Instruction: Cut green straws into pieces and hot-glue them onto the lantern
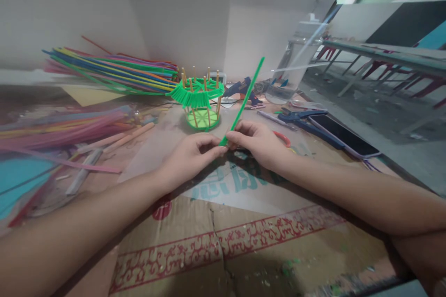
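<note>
A green pipe cleaner [248, 95] slants up and to the right from between my two hands. Its lower end is pinched by the thumb and fingers of my right hand [256, 141]. My left hand [195, 151] closes its fingertips on the same end, just beside the right ones. Behind my hands stands a small round frame [204, 119] of upright wooden sticks on a green disc base. Green pipe cleaner pieces [191, 97] are wrapped around its upper part, with a fringe of short ends hanging at the front.
Bundled coloured pipe cleaners [118, 72] lie at the back left, with more strips [90, 134] nearer. A glue gun [244, 90], pliers [306, 120], a phone [343, 134] and red-handled scissors [283, 138] lie to the right. White paper [205, 199] covers part of the cardboard [181, 250].
</note>
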Available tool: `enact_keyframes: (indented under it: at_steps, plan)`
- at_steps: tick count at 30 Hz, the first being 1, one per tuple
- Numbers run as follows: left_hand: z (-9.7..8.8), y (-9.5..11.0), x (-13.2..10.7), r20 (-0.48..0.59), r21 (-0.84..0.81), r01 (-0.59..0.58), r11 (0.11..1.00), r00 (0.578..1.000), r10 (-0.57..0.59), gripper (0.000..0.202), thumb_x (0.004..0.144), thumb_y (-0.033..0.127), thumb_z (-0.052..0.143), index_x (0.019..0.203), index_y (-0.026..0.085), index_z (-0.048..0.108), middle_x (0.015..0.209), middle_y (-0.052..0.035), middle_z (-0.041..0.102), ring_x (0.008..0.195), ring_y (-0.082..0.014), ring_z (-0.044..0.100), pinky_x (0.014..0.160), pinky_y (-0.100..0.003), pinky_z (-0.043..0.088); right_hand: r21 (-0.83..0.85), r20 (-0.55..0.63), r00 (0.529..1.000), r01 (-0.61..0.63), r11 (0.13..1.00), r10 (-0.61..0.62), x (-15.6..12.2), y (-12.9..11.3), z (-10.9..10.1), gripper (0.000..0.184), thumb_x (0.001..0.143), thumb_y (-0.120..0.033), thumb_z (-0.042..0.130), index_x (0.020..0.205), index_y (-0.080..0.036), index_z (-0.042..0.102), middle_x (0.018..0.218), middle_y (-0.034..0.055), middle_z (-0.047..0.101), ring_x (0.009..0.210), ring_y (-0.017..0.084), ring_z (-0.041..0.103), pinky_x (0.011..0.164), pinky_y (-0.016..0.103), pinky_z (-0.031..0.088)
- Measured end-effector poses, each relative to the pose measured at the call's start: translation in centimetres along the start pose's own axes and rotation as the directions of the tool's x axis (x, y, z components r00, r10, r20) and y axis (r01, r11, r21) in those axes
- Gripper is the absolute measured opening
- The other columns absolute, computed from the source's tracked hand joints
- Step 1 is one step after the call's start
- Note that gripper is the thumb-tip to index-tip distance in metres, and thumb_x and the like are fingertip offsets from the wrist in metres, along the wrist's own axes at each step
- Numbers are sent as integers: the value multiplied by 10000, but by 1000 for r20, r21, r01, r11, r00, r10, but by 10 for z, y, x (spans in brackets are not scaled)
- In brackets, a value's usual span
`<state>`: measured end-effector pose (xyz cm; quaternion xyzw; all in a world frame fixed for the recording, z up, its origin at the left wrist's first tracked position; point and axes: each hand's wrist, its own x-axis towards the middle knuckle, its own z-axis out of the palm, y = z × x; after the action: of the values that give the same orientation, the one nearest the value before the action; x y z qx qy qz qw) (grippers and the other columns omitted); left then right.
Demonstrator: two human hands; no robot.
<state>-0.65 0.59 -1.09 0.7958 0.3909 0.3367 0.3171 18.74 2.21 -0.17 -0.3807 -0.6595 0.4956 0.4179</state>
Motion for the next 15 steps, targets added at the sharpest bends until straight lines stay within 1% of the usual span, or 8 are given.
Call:
enact_keyframes:
  at_steps: [2,4,5,7,8,10,12,15]
  plan:
    - [-1,-1,0,-102,-64,33,997,994,-39,199,908,331,559,796,183,631,722,14,605,693,-140,551,641,-254,409,43,-82,995,55,998,-51,2,2,-2,252,814,-406,676,738,-186,580,651,-27,602,612,110,557,628,260,447]
    - [-2,-3,0,-253,-125,61,990,963,-91,254,947,349,479,772,191,573,703,19,554,671,-138,523,610,-254,400,79,-151,985,93,993,-80,4,4,-5,248,825,-408,664,753,-186,579,650,-32,595,594,102,547,623,259,446]
    - [-2,-5,1,-322,-133,66,989,941,-106,306,966,353,429,726,194,535,681,19,522,661,-139,508,600,-257,393,87,-162,983,96,992,-81,5,5,-6,248,826,-408,663,758,-185,579,649,-33,592,586,101,543,617,259,443]
    - [-2,-7,1,-392,-114,72,991,913,-111,345,969,336,400,664,196,480,654,18,480,658,-141,495,602,-262,390,69,-138,988,86,994,-76,5,6,-7,254,825,-406,667,750,-180,578,650,-27,597,593,103,545,622,263,438]
    - [-2,-7,2,-397,-100,69,993,912,-104,294,948,318,443,687,195,497,677,18,496,673,-141,505,614,-262,398,52,-122,990,84,995,-77,5,7,-7,259,823,-406,669,745,-178,576,651,-24,599,600,105,545,627,265,433]
    - [0,-7,2,-359,-87,48,995,930,-77,96,893,275,545,869,188,579,805,7,576,728,-141,547,651,-263,432,12,-90,993,77,997,-75,4,7,-6,262,822,-407,671,744,-177,573,657,-22,600,616,110,543,631,268,423]
    - [2,-5,1,-290,-51,8,999,957,-23,180,887,260,573,1050,190,607,944,-17,630,809,-151,587,714,-279,462,-8,-59,996,65,998,-65,3,5,-5,260,819,-407,668,744,-180,566,657,-26,589,620,112,536,626,268,415]
    - [2,-4,0,-177,59,-84,995,980,93,167,931,283,542,953,187,677,923,-26,657,880,-167,603,798,-303,461,-23,-13,999,46,999,-47,0,3,-3,256,819,-401,660,734,-182,556,656,-30,577,617,110,527,616,263,410]
